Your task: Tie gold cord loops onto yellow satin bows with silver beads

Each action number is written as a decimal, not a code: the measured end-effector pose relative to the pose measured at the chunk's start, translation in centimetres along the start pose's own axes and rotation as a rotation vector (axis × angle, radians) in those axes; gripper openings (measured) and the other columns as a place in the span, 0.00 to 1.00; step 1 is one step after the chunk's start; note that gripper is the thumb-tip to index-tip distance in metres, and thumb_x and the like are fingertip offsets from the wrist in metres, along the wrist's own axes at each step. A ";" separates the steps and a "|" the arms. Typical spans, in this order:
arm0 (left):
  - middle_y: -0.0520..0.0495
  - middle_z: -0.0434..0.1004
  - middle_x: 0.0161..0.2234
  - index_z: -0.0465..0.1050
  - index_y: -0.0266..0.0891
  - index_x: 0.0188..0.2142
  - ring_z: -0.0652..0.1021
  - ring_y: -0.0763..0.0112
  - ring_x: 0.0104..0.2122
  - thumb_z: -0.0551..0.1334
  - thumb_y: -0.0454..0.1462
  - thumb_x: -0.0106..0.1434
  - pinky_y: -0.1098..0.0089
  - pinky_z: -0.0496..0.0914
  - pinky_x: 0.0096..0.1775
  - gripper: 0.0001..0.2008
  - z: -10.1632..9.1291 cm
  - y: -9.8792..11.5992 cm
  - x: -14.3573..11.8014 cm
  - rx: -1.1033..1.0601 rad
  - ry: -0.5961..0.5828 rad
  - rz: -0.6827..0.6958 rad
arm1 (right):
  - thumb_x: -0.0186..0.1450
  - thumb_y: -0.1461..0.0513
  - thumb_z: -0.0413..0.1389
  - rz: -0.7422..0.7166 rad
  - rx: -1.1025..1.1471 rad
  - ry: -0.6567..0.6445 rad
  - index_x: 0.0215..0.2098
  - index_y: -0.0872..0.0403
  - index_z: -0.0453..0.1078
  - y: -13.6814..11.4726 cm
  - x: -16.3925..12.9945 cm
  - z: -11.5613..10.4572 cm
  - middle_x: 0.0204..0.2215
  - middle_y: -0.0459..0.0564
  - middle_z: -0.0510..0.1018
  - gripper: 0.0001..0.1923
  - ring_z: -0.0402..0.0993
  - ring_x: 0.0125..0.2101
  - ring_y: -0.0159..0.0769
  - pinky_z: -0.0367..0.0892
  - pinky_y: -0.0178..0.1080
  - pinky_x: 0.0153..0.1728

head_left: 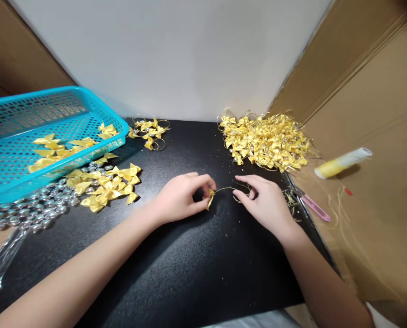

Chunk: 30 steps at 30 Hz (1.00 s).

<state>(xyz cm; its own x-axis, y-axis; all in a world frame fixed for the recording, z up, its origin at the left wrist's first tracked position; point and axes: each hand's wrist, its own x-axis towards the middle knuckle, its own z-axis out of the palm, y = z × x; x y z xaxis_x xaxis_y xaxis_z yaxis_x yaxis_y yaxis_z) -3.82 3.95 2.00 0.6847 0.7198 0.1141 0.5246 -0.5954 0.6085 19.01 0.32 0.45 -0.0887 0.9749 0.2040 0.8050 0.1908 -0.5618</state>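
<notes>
Your left hand (181,197) pinches a small yellow bow (210,198) between thumb and fingertips, its grip closed narrow on the ribbon, just above the middle of the black counter (189,273). Your right hand (266,202) sits just beside it, fingers curled in a narrow grip on a thin gold thread (228,188) that runs from the bow across to those fingers. To your left, a loose scatter of yellow bows (105,184) lies on the counter, touching a spread of clear beads (35,212) near the edge. Above them a turquoise basket (5,182) tilts over the counter with more bows inside. A few finished bows with gold loops (150,130) lie at the far side, and a big heap of them (266,141) sits at the far right corner. Off the counter to the right, a white and yellow tube (343,162) and a pink tool (314,207) rest on cardboard (377,218)
</notes>
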 end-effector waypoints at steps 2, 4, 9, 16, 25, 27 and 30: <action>0.52 0.80 0.32 0.68 0.41 0.38 0.77 0.68 0.34 0.60 0.33 0.60 0.69 0.68 0.37 0.06 0.3 0.3 -0.1 0.009 -0.016 0.011 | 0.61 0.60 0.60 -0.061 0.064 0.001 0.46 0.52 0.75 -0.6 -0.1 0.4 0.42 0.50 0.80 0.15 0.69 0.22 0.29 0.69 0.38 0.30; 0.52 0.80 0.30 0.67 0.41 0.39 0.77 0.67 0.34 0.59 0.33 0.60 0.69 0.68 0.37 0.07 0.7 0.5 -0.1 0.021 -0.027 0.015 | 0.62 0.62 0.59 -0.172 0.149 -0.031 0.44 0.51 0.75 -1.0 -0.2 0.9 0.45 0.50 0.79 0.11 0.74 0.31 0.34 0.71 0.40 0.36; 0.52 0.79 0.33 0.66 0.42 0.39 0.77 0.67 0.35 0.58 0.33 0.60 0.70 0.69 0.36 0.08 1.6 0.6 -0.3 0.060 -0.036 0.037 | 0.63 0.68 0.57 -0.321 0.146 -0.176 0.36 0.51 0.76 -1.3 -0.6 2.3 0.39 0.48 0.80 0.08 0.69 0.41 0.40 0.68 0.46 0.44; 0.52 0.78 0.32 0.65 0.42 0.38 0.76 0.69 0.33 0.57 0.32 0.60 0.71 0.67 0.33 0.06 1.7 0.5 -0.3 0.171 -0.038 0.073 | 0.65 0.67 0.54 -0.298 0.098 -0.185 0.32 0.53 0.72 -1.5 -0.6 2.8 0.36 0.49 0.78 0.07 0.66 0.40 0.41 0.65 0.46 0.43; 0.51 0.78 0.32 0.66 0.42 0.36 0.75 0.70 0.33 0.57 0.34 0.62 0.72 0.67 0.34 0.03 1.2 0.6 -0.5 0.053 0.006 0.124 | 0.62 0.66 0.58 -0.347 0.117 -0.106 0.34 0.51 0.73 -1.1 -0.9 2.8 0.41 0.49 0.77 0.04 0.67 0.42 0.42 0.64 0.46 0.45; 0.52 0.77 0.31 0.66 0.42 0.36 0.75 0.70 0.32 0.58 0.34 0.61 0.72 0.67 0.34 0.03 1.1 0.5 -0.5 0.014 0.018 0.137 | 0.63 0.66 0.57 -0.374 0.124 -0.067 0.30 0.51 0.73 -1.2 -1.0 2.9 0.39 0.48 0.78 0.05 0.67 0.41 0.41 0.64 0.46 0.44; 0.52 0.77 0.29 0.66 0.41 0.35 0.75 0.71 0.32 0.60 0.33 0.60 0.73 0.67 0.33 0.03 0.9 0.5 -0.5 -0.004 0.021 0.153 | 0.63 0.66 0.57 -0.374 0.153 -0.035 0.28 0.51 0.71 -1.4 -1.0 2.8 0.37 0.48 0.78 0.06 0.68 0.39 0.39 0.64 0.45 0.43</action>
<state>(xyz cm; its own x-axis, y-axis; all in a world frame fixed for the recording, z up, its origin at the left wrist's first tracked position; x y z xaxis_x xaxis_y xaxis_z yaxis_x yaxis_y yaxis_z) -3.43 3.00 1.51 0.7460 0.6278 0.2220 0.4127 -0.6975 0.5857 16.34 -0.61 -1.26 -0.3806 0.8380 0.3911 0.6174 0.5451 -0.5671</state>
